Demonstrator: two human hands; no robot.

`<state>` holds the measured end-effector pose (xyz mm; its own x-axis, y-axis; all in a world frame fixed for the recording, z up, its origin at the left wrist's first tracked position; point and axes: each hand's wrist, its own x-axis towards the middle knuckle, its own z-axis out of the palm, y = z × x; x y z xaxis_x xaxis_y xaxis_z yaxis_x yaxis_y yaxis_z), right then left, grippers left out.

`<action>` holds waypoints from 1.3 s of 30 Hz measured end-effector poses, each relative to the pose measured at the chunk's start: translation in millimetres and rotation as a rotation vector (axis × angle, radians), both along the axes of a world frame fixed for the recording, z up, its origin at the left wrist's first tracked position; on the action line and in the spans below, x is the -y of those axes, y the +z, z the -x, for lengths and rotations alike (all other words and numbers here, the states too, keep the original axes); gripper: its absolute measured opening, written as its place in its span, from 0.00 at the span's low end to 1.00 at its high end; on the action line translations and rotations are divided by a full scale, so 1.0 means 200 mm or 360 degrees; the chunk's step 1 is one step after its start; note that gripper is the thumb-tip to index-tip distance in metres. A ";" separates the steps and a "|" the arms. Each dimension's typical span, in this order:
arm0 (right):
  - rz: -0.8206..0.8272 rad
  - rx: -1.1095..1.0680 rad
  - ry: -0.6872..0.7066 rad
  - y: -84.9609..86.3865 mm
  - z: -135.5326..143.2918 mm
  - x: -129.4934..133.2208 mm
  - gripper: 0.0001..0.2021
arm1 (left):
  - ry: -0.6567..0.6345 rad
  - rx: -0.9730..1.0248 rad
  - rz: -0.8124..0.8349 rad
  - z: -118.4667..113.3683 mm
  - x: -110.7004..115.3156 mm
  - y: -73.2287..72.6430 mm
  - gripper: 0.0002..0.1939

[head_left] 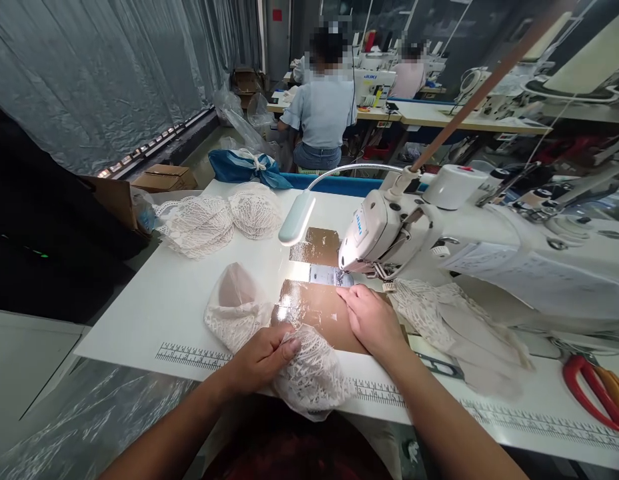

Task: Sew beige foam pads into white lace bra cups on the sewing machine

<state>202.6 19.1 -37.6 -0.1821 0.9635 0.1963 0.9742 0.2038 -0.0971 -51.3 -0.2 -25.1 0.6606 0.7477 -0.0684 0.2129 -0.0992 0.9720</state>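
Observation:
My left hand point(264, 357) pinches a cream lace cup point(314, 373) at the table's front edge, thumb on top. Another lace cup with a sheer lining point(234, 303) lies just behind that hand. My right hand point(367, 317) rests on the brown taped board point(314, 310), fingers pointing at the needle area of the white sewing machine point(374, 227); its fingers are close together, and whether they hold something small is unclear. The metal needle plate point(322, 275) lies under the presser foot, lit by a lamp point(297, 217).
Stacked lace cups point(197, 223) sit at the back left by a blue cloth bundle point(249, 167). More lace pieces point(434, 313) lie right of my right hand, with red-handled scissors point(589, 390) farther right. A seated person point(322, 110) works beyond the table.

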 end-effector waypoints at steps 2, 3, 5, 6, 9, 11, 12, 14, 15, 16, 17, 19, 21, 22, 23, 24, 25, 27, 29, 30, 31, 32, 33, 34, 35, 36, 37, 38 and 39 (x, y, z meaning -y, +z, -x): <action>-0.0030 0.0039 -0.0065 -0.01 0.00 0.00 0.18 | 0.0008 0.0001 0.0021 0.00 0.00 0.00 0.20; -0.0048 0.0018 -0.0092 -0.02 -0.01 0.01 0.17 | 0.0009 0.0003 0.0035 0.01 0.01 0.00 0.20; -0.0075 -0.0117 -0.0093 -0.02 -0.02 0.02 0.16 | 0.0004 0.0011 0.0068 0.00 0.01 0.00 0.20; -0.0082 -0.0226 -0.0072 -0.02 -0.03 0.03 0.16 | -0.0001 0.0016 0.0084 0.00 0.01 0.00 0.20; -0.0031 -0.0637 -0.0010 -0.01 -0.05 0.05 0.15 | -0.0014 0.0031 0.0113 -0.01 0.00 0.00 0.19; 0.0090 -0.0932 -0.0002 0.01 -0.06 0.07 0.14 | -0.0012 0.0029 0.0119 -0.01 -0.01 0.00 0.19; 0.0182 -0.1085 0.0013 0.02 -0.07 0.08 0.13 | -0.0003 0.0022 0.0127 -0.02 -0.01 0.00 0.19; 0.0430 -0.1409 0.0118 0.05 -0.07 0.10 0.15 | 0.0031 0.0007 0.0126 -0.02 -0.02 0.01 0.19; 0.0574 -0.1564 0.0206 0.06 -0.07 0.11 0.17 | 0.0058 0.0002 0.0118 -0.03 -0.02 0.01 0.19; 0.0718 -0.1703 0.0306 0.06 -0.06 0.12 0.20 | 0.0090 0.0003 0.0105 -0.04 -0.02 0.01 0.19; 0.0836 -0.1803 0.0395 0.07 -0.06 0.12 0.25 | 0.0116 0.0005 0.0092 -0.04 -0.02 0.02 0.18; 0.0988 -0.1849 0.0470 0.08 -0.04 0.14 0.31 | 0.0160 0.0040 0.0069 -0.05 -0.02 0.01 0.18; 0.1045 -0.1740 0.0432 0.10 -0.01 0.16 0.28 | 0.0190 0.0060 0.0024 -0.06 -0.02 0.01 0.18; 0.1042 -0.1650 0.0408 0.12 0.00 0.17 0.23 | 0.0207 0.0059 -0.0005 -0.06 -0.02 0.01 0.18; 0.1016 -0.1555 0.0388 0.13 0.02 0.18 0.17 | 0.0226 0.0048 -0.0037 -0.06 -0.02 0.01 0.18; 0.0972 -0.1471 0.0369 0.15 0.03 0.19 0.12 | 0.0245 0.0032 -0.0069 -0.06 -0.01 0.01 0.19; 0.0925 -0.1405 0.0348 0.17 0.04 0.20 0.09 | 0.0264 0.0015 -0.0105 -0.05 -0.01 0.02 0.19; 0.0843 -0.1322 0.0306 0.20 0.06 0.22 0.07 | 0.0292 -0.0025 -0.0189 -0.04 0.00 0.03 0.19; 0.0782 -0.1308 0.0324 0.24 0.08 0.25 0.08 | 0.0291 -0.0067 -0.0282 -0.03 0.00 0.04 0.19; 0.0744 -0.1321 0.0382 0.25 0.09 0.26 0.08 | 0.0280 -0.0083 -0.0333 -0.03 0.01 0.05 0.18; 0.0679 -0.1349 0.0452 0.26 0.10 0.27 0.08 | 0.0257 -0.0094 -0.0379 -0.04 0.01 0.06 0.18; 0.0600 -0.1386 0.0511 0.27 0.11 0.27 0.07 | 0.0220 -0.0096 -0.0412 -0.04 0.01 0.07 0.18; 0.0534 -0.1427 0.0543 0.27 0.11 0.28 0.06 | 0.0173 -0.0086 -0.0432 -0.05 0.01 0.08 0.17; 0.0499 -0.1467 0.0541 0.27 0.12 0.28 0.06 | 0.0120 -0.0070 -0.0439 -0.06 0.02 0.10 0.17; 0.0508 -0.1512 0.0507 0.27 0.13 0.27 0.06 | 0.0068 -0.0053 -0.0439 -0.07 0.02 0.11 0.16; 0.0576 -0.1567 0.0457 0.26 0.14 0.27 0.07 | 0.0022 -0.0041 -0.0436 -0.07 0.02 0.12 0.16; 0.0694 -0.1644 0.0410 0.25 0.14 0.27 0.08 | -0.0011 -0.0033 -0.0432 -0.08 0.03 0.13 0.15; 0.0826 -0.1744 0.0368 0.23 0.15 0.26 0.09 | -0.0024 -0.0029 -0.0429 -0.08 0.03 0.13 0.15; 0.0936 -0.1860 0.0326 0.22 0.15 0.26 0.11 | -0.0018 -0.0030 -0.0419 -0.08 0.03 0.13 0.15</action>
